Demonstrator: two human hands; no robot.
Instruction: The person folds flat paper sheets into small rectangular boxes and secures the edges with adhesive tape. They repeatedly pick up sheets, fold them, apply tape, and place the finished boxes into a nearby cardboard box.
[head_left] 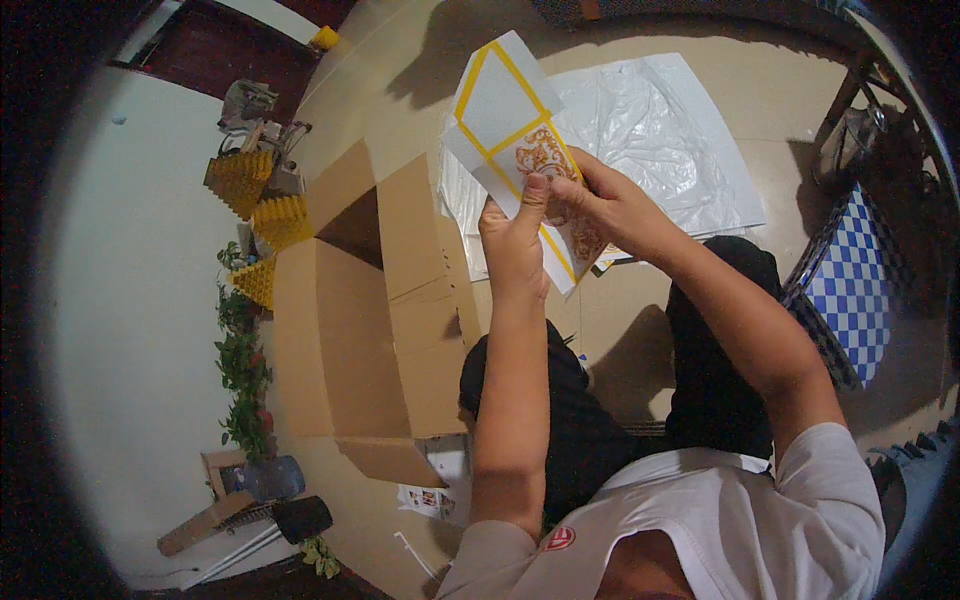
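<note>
Up in front of my knees I hold a white paper carton blank [503, 90] with yellow bands and an ornate gold-brown print. It is tilted, and an open flap points to the far left. My left hand [518, 232] grips its near left edge, thumb pressed on the printed face. From the right, my right hand [612, 203] pinches the opposite edge, its thumb near the left one; the fingers behind the carton are hidden. Beyond both hands, a crumpled clear plastic sheet [640, 125] lies over flat white sheets [735, 190] on the floor.
A large open cardboard box [365, 350] stands left of my legs. Yellow stacked pieces [240, 180] and a leafy plant [243, 375] line the wall. At the right is a blue-and-white checkered stack [850, 285]. Printed paper [430, 500] lies by the box's near end.
</note>
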